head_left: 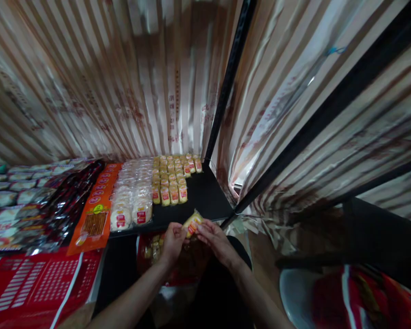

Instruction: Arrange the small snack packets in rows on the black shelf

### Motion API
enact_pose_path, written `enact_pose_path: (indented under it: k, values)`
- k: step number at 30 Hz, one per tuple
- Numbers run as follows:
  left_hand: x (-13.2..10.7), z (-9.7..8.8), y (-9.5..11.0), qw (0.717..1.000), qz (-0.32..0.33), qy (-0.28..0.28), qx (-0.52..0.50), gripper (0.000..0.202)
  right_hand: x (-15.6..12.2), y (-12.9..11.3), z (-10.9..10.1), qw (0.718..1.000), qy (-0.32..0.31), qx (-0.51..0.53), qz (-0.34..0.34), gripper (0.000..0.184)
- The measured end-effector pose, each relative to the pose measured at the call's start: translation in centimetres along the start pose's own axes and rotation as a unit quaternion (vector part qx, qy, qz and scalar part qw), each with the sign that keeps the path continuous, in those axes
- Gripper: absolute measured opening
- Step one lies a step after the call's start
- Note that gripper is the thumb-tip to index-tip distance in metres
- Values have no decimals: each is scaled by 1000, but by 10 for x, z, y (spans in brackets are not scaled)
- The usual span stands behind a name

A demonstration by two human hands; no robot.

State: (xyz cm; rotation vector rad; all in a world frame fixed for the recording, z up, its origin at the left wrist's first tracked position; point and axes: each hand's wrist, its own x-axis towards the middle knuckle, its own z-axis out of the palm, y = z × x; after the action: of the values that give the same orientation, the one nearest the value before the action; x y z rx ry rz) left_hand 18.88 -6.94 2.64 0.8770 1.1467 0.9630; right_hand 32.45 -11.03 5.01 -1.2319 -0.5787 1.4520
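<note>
My left hand (173, 242) and my right hand (214, 237) meet just below the front edge of a black shelf (205, 196). Both hands are closed on one small yellow snack packet (192, 223) with a red label, which they hold between their fingertips. On the shelf, several rows of the same yellow packets (171, 180) lie flat behind it. Beside those rows on the left lie white packets with red labels (132, 201).
Orange snack bags (94, 214), dark bags (66, 201) and white bags (7, 196) cover the shelf's left part. A red box (37, 283) is at lower left. A red bag of packets (157, 251) sits below my hands. Black shelf posts (228, 77) and hanging striped packages surround the shelf.
</note>
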Motion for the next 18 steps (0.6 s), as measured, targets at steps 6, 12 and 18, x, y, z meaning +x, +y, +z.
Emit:
enact_pose_path:
  k: [6, 12, 18]
  values:
    - [5, 20, 11, 999, 20, -11, -23, 44, 12, 11, 17, 992, 66, -14, -104, 42]
    - [23, 44, 11, 993, 24, -44, 111, 13, 38, -7, -13, 975, 132, -95, -151, 41]
    - [44, 68, 10, 971, 115, -29, 209, 29, 89, -26, -50, 963, 165, -149, -151, 37]
